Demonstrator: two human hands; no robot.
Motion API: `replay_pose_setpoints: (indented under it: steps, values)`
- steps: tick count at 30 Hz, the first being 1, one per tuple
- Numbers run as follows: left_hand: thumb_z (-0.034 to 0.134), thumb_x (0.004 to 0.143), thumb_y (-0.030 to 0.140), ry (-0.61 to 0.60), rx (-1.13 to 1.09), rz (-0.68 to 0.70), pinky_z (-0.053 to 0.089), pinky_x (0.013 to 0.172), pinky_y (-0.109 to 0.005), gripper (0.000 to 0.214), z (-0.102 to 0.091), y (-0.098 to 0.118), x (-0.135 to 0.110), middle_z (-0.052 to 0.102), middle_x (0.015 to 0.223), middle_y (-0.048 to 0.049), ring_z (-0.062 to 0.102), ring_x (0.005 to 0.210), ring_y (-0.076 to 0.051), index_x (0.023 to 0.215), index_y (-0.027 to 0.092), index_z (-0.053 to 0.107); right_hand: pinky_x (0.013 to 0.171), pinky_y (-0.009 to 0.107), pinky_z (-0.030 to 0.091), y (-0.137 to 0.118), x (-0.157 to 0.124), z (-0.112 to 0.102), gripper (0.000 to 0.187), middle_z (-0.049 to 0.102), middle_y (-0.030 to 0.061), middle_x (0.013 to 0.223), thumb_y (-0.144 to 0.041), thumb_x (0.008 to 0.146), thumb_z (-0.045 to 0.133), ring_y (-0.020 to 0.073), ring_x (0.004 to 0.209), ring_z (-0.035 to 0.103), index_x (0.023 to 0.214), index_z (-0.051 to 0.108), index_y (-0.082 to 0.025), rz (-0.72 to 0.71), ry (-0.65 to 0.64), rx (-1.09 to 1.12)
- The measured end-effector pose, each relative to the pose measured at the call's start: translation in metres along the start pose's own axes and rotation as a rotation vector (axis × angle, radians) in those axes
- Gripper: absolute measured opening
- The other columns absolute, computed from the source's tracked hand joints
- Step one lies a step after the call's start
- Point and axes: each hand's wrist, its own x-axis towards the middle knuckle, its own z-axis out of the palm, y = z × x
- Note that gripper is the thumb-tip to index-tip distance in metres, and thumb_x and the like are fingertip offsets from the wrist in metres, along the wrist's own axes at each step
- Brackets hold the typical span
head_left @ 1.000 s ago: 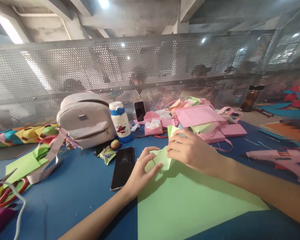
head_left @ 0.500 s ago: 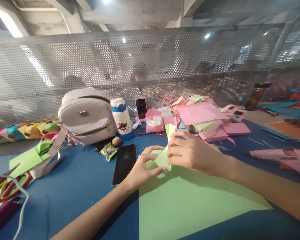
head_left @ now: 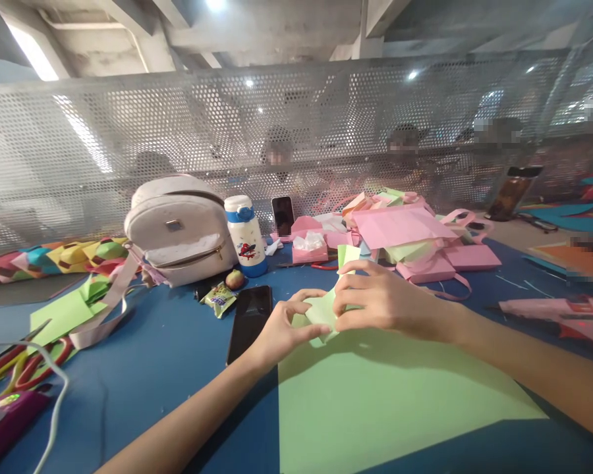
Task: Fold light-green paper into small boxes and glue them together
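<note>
A small folded piece of light green paper (head_left: 322, 312) is held between my two hands, above a large green sheet (head_left: 375, 401). My left hand (head_left: 291, 329) pinches its left side, thumb and fingers curved round it. On the other side, my right hand (head_left: 370, 296) grips the piece with bent fingers, and a narrow green strip (head_left: 346, 255) stands up beyond the fingertips. Part of the folded paper is hidden behind the right fingers. Just left of my left hand lies a black phone (head_left: 250, 319).
Behind stand a white backpack (head_left: 178, 230), a bottle (head_left: 247, 237) and an upright phone (head_left: 282, 216). Pink paper bags (head_left: 400, 227) pile up at centre right. A pink glue gun (head_left: 563, 313) lies right; scissors (head_left: 39, 368) and a white cable (head_left: 56, 415) lie left. A perforated metal screen (head_left: 316, 118) runs behind.
The view has shifted slightly, so everything sits a little further right. Both hands keep hold of the folded paper, whose lower part is turned a little differently.
</note>
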Motion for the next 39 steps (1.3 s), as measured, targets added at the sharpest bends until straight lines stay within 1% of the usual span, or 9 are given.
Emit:
replay_pose_setpoints:
  steps: [7, 11, 16, 21, 26, 31, 34, 36, 39]
  values:
    - [0.08, 0.073, 0.044, -0.004, 0.004, 0.006, 0.036, 0.108, -0.045, 0.022, 0.001, -0.003, 0.0, 0.064, 0.125, -0.0096, 0.057, 0.12, -0.032, 0.071, 0.022, 0.079, 0.106, 0.039, 0.034, -0.001, 0.001, 0.003, 0.028, 0.071, -0.0029, 0.098, -0.007, 0.1, 0.048, 0.0152, 0.099, 0.059, 0.105, 0.067, -0.027, 0.014, -0.028, 0.052]
    - [0.08, 0.074, 0.044, 0.009, -0.003, 0.012, 0.036, 0.108, -0.046, 0.022, 0.001, -0.005, 0.0, 0.064, 0.127, -0.0089, 0.055, 0.123, -0.033, 0.072, 0.022, 0.078, 0.105, 0.037, 0.035, -0.004, 0.003, 0.005, 0.027, 0.071, -0.0004, 0.097, -0.005, 0.099, 0.048, 0.0153, 0.099, 0.059, 0.098, 0.068, -0.022, 0.028, -0.018, 0.007]
    - [0.076, 0.077, 0.047, 0.02, -0.008, 0.016, 0.037, 0.108, -0.045, 0.026, 0.001, -0.003, -0.001, 0.063, 0.128, -0.0087, 0.055, 0.122, -0.033, 0.075, 0.022, 0.078, 0.103, 0.036, 0.035, -0.006, 0.004, 0.006, 0.022, 0.07, -0.0003, 0.096, -0.012, 0.1, 0.05, 0.0165, 0.099, 0.057, 0.095, 0.068, -0.023, 0.051, -0.01, 0.01]
    - [0.072, 0.081, 0.048, -0.009, -0.002, 0.039, 0.037, 0.108, -0.044, 0.028, 0.002, 0.004, -0.003, 0.064, 0.126, -0.0082, 0.057, 0.12, -0.033, 0.075, 0.022, 0.078, 0.107, 0.035, 0.032, -0.006, 0.006, 0.01, 0.026, 0.071, -0.0014, 0.099, -0.013, 0.102, 0.045, 0.0153, 0.1, 0.057, 0.092, 0.066, -0.024, 0.048, 0.008, 0.054]
    - [0.064, 0.087, 0.049, -0.019, -0.038, 0.021, 0.038, 0.106, -0.043, 0.034, 0.003, 0.009, -0.004, 0.062, 0.127, -0.0099, 0.054, 0.122, -0.033, 0.08, 0.019, 0.077, 0.107, 0.037, 0.03, 0.0, 0.005, 0.009, 0.014, 0.07, 0.0015, 0.099, -0.027, 0.1, 0.055, 0.0169, 0.103, 0.058, 0.092, 0.064, -0.02, 0.065, 0.002, 0.026]
    - [0.06, 0.089, 0.049, -0.043, -0.014, 0.037, 0.039, 0.104, -0.042, 0.034, 0.004, 0.011, -0.006, 0.061, 0.124, -0.0102, 0.055, 0.12, -0.033, 0.084, 0.018, 0.074, 0.109, 0.037, 0.027, 0.003, 0.005, 0.007, 0.006, 0.07, 0.0002, 0.099, -0.024, 0.097, 0.06, 0.0173, 0.105, 0.058, 0.092, 0.063, -0.021, 0.107, -0.007, 0.063]
    - [0.057, 0.091, 0.05, -0.036, 0.006, 0.068, 0.04, 0.104, -0.041, 0.034, 0.004, 0.013, -0.007, 0.062, 0.118, -0.0097, 0.055, 0.119, -0.032, 0.085, 0.019, 0.072, 0.11, 0.04, 0.024, -0.001, 0.006, 0.007, 0.007, 0.07, 0.0006, 0.103, -0.028, 0.094, 0.065, 0.0194, 0.109, 0.056, 0.094, 0.063, -0.022, 0.145, 0.006, 0.039]
    - [0.056, 0.091, 0.05, -0.034, 0.029, 0.081, 0.038, 0.107, -0.043, 0.035, 0.003, 0.014, -0.007, 0.063, 0.115, -0.0096, 0.052, 0.122, -0.032, 0.083, 0.019, 0.071, 0.111, 0.043, 0.022, -0.004, 0.007, 0.008, 0.015, 0.068, 0.0028, 0.112, -0.033, 0.09, 0.07, 0.0221, 0.115, 0.052, 0.097, 0.063, -0.021, 0.193, 0.02, -0.007]
    - [0.055, 0.092, 0.05, -0.044, 0.072, 0.085, 0.031, 0.113, -0.046, 0.035, 0.002, 0.013, -0.009, 0.06, 0.124, -0.0101, 0.046, 0.129, -0.032, 0.089, 0.02, 0.072, 0.111, 0.044, 0.022, -0.006, 0.009, 0.007, 0.022, 0.065, 0.005, 0.119, -0.037, 0.087, 0.073, 0.0241, 0.12, 0.048, 0.099, 0.064, -0.021, 0.239, 0.041, -0.067]
